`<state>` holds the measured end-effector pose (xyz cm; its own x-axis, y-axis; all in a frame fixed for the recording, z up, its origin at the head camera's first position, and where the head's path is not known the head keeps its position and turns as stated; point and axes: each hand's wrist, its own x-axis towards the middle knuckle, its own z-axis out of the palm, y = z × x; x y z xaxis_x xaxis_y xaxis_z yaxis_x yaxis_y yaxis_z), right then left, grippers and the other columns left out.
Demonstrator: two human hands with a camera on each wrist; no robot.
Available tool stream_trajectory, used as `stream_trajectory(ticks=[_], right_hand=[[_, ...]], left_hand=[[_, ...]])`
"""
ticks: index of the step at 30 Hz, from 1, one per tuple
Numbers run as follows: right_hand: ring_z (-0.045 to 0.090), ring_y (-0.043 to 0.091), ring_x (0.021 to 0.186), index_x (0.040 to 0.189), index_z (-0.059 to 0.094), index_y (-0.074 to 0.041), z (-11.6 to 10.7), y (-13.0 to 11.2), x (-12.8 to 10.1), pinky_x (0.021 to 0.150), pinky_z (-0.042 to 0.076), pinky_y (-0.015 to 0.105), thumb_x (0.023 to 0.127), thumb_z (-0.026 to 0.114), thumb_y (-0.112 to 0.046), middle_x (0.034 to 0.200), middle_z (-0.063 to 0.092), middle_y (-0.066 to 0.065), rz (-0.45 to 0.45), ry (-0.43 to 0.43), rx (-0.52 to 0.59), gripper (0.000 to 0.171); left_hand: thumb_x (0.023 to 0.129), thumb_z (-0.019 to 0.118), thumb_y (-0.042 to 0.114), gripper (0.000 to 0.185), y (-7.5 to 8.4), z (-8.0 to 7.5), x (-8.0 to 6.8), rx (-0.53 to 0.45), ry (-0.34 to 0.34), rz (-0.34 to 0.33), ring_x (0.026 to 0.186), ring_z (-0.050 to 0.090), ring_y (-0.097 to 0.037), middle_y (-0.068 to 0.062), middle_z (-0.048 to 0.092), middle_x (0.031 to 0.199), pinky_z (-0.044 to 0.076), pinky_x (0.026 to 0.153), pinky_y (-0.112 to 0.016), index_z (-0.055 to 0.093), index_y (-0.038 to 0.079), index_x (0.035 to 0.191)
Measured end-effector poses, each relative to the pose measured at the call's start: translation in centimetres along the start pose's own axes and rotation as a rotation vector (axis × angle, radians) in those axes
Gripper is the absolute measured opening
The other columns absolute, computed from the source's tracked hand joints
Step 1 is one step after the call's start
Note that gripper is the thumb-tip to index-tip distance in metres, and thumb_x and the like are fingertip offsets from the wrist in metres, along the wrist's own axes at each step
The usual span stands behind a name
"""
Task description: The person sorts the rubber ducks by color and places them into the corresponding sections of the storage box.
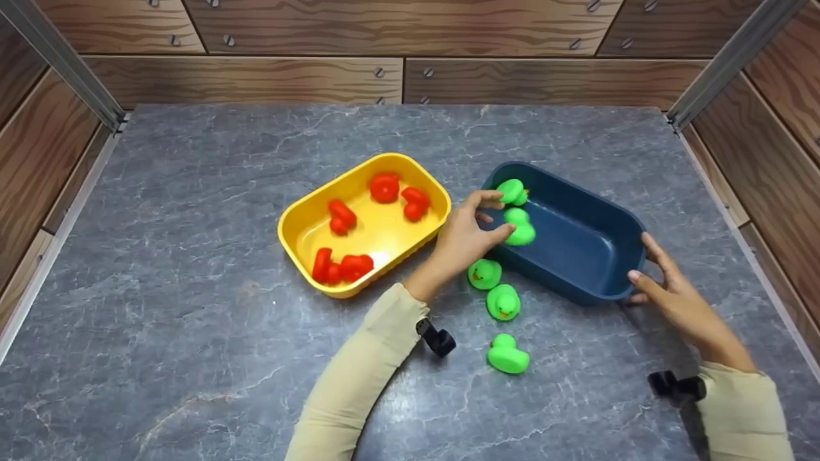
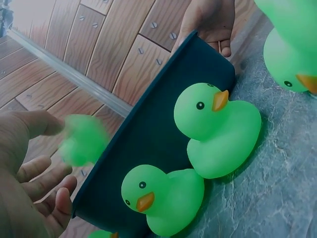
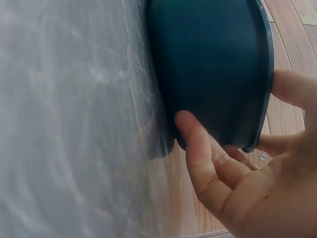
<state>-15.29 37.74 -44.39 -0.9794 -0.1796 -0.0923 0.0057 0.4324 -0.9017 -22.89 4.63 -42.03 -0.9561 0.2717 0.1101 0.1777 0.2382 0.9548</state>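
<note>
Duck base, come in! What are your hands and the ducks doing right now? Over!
Left hand open, over two green ducks at blue bin rim. Right hand steadies bin end. Three ducks on table; nothing blocking.

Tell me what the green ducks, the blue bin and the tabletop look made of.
Green ducks: probably soft rubber or vinyl, smooth with a slight sheen, painted eyes and orange beaks.
Blue bin: likely moulded plastic, matte, with thin walls, rounded corners and a rolled rim.
Tabletop: grey veined stone look; it may be laminate or printed film, the pictures cannot settle which.
</note>
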Motion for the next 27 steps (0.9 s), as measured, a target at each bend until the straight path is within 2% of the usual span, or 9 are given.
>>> stream_trajectory(ticks=[5,14,19,23,27], right_hand=[[0.060,-0.002,0.079,0.156,-0.005,-0.013,-0.1,0.0,0.0,0.070,0.052,0.015,0.103,0.043,-0.012,0.143,0.010,0.030,0.009,0.006,-0.009,0.071],[0.058,-0.003,0.081,0.155,-0.006,-0.014,0.0,0.0,0.1,0.072,0.052,0.014,0.103,0.043,-0.015,0.144,0.010,0.030,0.027,0.003,-0.028,0.072],[0.057,-0.005,0.084,0.155,-0.008,-0.012,-0.1,0.0,0.0,0.072,0.052,0.014,0.103,0.042,-0.015,0.145,0.009,0.031,0.023,-0.001,-0.034,0.072],[0.057,-0.006,0.084,0.155,-0.008,-0.012,-0.1,0.0,0.1,0.071,0.052,0.014,0.103,0.043,-0.016,0.145,0.008,0.031,0.026,0.000,-0.031,0.073],[0.057,-0.006,0.085,0.155,-0.007,-0.013,-0.1,0.1,0.1,0.071,0.052,0.014,0.103,0.043,-0.015,0.145,0.008,0.031,0.023,0.000,-0.018,0.073]], left_hand=[[0.086,0.073,0.020,0.049,0.2,-0.3,0.0,-0.075,-0.027,0.018,0.107,0.058,-0.032,-0.011,0.064,0.122,0.048,0.096,-0.039,0.053,0.011,0.129],[0.086,0.074,0.021,0.049,0.5,-1.0,-0.5,-0.087,-0.078,0.043,0.101,0.056,-0.028,-0.007,0.064,0.117,0.050,0.088,-0.031,0.054,0.009,0.129],[0.085,0.074,0.021,0.048,0.5,-1.4,-1.0,-0.093,-0.137,0.031,0.101,0.057,-0.025,-0.008,0.063,0.118,0.050,0.092,-0.034,0.055,0.011,0.128],[0.084,0.075,0.021,0.047,0.5,-1.8,-1.6,-0.073,-0.175,0.055,0.102,0.058,-0.027,-0.008,0.063,0.117,0.050,0.093,-0.037,0.056,0.011,0.127],[0.084,0.075,0.022,0.047,0.4,-2.1,-2.2,-0.032,-0.201,0.073,0.101,0.059,-0.022,-0.009,0.064,0.117,0.050,0.094,-0.042,0.056,0.012,0.126]])
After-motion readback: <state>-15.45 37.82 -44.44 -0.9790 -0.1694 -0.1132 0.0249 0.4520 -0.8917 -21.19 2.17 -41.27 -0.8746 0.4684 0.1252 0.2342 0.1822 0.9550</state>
